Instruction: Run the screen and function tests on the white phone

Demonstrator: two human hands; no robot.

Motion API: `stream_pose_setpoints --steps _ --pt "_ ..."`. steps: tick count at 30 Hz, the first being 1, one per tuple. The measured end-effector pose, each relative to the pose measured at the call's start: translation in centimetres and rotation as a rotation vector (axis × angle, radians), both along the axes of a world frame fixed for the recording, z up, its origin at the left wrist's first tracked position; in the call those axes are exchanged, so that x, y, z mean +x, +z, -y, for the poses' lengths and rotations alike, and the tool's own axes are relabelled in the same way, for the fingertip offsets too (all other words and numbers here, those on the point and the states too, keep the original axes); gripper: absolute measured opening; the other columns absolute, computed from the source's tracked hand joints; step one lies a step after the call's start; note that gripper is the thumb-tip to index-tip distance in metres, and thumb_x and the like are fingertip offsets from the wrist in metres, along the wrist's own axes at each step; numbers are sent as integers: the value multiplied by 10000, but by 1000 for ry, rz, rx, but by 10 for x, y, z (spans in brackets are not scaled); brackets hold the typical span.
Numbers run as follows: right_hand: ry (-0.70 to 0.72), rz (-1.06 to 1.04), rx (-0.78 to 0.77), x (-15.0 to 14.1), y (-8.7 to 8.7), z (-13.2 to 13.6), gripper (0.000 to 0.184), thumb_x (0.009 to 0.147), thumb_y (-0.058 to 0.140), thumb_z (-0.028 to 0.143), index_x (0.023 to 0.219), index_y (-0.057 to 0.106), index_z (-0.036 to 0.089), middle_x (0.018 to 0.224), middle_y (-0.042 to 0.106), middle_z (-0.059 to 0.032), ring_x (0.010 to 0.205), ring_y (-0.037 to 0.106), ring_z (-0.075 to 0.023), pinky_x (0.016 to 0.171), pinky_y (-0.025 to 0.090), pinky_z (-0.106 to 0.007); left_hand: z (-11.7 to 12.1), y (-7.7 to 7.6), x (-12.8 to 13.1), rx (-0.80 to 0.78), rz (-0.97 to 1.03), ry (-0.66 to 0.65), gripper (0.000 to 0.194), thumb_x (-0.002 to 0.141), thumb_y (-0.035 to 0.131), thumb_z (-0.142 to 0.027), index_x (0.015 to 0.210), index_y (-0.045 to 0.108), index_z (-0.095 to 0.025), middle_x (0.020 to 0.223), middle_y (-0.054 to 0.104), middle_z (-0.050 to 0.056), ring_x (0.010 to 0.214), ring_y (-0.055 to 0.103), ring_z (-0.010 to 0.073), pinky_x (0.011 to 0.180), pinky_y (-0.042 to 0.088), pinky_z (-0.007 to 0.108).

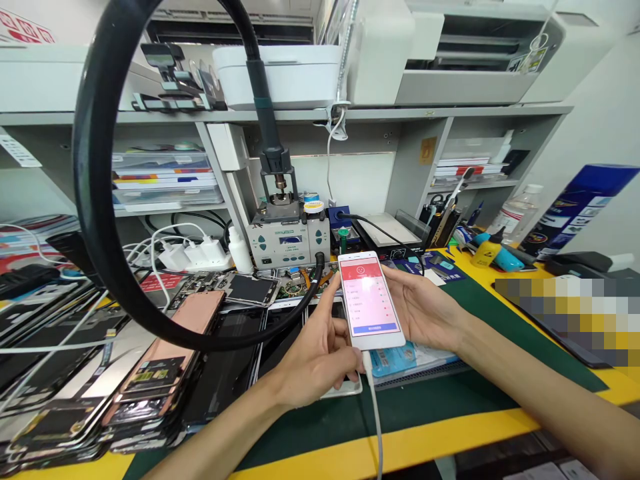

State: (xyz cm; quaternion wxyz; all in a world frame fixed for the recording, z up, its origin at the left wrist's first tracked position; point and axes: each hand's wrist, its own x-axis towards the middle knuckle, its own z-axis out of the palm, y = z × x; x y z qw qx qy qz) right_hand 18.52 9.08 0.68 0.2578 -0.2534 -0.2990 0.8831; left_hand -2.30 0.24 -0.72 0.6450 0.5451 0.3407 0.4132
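A white smartphone (pixel 371 300) is held upright and tilted back, its lit screen showing a red banner over a list with a blue bar at the bottom. My left hand (pixel 320 350) is closed around its lower left side, with the thumb near the bottom edge. Behind its right side, my right hand (pixel 425 303) supports it, with most of the fingers hidden by the phone. A white cable (pixel 376 407) is plugged into the phone's bottom edge and hangs past the table's front edge. Beneath the hands lie a pale phone frame (pixel 350 388) and a blue packet (pixel 393 360).
A thick black hose (pixel 95 267) loops across the left foreground. Stacked phone parts (pixel 150 387) crowd the left side. A grey rework station (pixel 287 243) stands at the back below the shelf (pixel 300 116). Bottles, including a yellow one (pixel 487 250), and a blue can (pixel 580 207) stand right.
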Motion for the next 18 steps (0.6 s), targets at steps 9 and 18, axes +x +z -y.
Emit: stream_pose_setpoints --steps 9,18 --pt "62 -30 11 -1 2 3 465 1033 472 440 1404 541 167 1168 759 -101 1062 739 -240 978 561 -411 2 -1 4 19 -31 22 1133 860 667 -109 1607 -166 -284 774 668 -6 589 647 119 466 478 146" --pt "138 -78 20 -2 4 8 505 1042 371 460 1382 563 140 1217 735 -120 1143 697 -266 1076 470 -445 2 -5 5 35 -79 -5 1127 901 666 -187 1588 -224 -273 770 656 -10 561 610 108 453 464 157"
